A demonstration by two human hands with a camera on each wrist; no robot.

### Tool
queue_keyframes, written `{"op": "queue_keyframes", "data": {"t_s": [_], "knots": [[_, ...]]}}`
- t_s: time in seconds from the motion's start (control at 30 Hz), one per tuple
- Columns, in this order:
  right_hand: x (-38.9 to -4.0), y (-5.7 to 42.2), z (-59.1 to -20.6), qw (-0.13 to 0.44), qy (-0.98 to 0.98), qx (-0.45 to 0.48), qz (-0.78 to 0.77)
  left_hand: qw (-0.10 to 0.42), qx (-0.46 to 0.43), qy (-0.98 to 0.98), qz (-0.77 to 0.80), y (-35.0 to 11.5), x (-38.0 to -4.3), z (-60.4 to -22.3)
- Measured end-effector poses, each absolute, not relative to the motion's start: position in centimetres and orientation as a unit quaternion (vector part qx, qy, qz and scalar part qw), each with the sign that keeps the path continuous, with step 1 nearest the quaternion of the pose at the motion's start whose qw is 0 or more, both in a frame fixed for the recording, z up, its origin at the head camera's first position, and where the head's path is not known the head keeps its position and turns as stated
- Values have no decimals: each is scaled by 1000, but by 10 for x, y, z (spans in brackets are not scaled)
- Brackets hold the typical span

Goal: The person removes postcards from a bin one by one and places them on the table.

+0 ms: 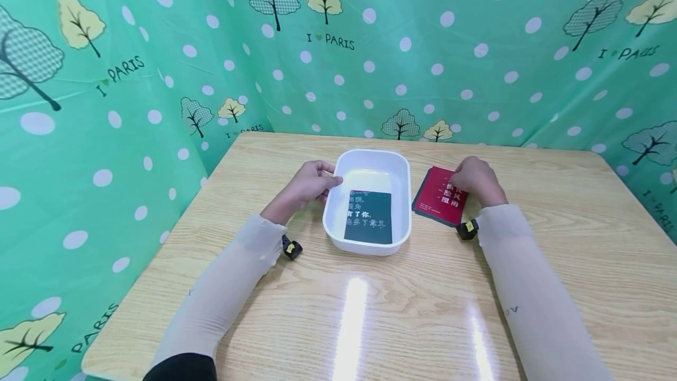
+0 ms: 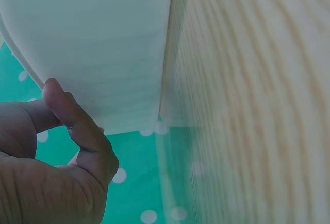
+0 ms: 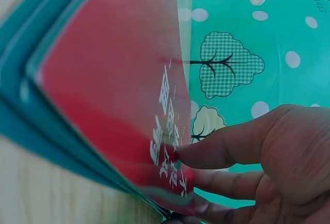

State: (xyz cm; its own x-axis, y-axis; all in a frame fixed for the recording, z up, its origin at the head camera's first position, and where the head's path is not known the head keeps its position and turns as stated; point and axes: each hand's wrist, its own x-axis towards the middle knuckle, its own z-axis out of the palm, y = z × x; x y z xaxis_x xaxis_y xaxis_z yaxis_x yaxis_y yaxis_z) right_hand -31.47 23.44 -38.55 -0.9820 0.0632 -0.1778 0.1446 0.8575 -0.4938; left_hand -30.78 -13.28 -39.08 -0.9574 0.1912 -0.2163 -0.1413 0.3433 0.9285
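A white plastic tray [image 1: 330,234] stands on the table, a dark green card [image 1: 368,231] with white Chinese writing lying flat in its near part. At the tray's left side, my left hand [image 1: 311,184] pinches the rim, thumb over the top and fingers outside. To the right of the tray lies a stack of cards, with a red card [image 1: 439,201] on top and dark green edges [image 3: 20,54] below it. My right hand [image 1: 476,178] pinches the stack's far right corner; in the right wrist view its thumb [image 3: 227,147] presses the red face. How many cards it grips I cannot tell.
The wood-grain table [image 1: 402,298] carries two bright light reflections. Behind it and on the left hangs a green cloth [image 1: 449,75] with white dots and printed trees. A small black camera [image 1: 292,247] sits at my left wrist, another black camera [image 1: 466,229] at my right.
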Motion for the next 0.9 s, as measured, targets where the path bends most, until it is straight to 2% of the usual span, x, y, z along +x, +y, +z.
{"op": "queue_keyframes", "data": {"t_s": [0.67,0.9], "knots": [[-317,234,-387,74,969,61,-226,141,19,806,574,-133,-308,-393],[-314,226,-381,28,974,50,-219,145,17,804,577,-134,-308,-392]]}}
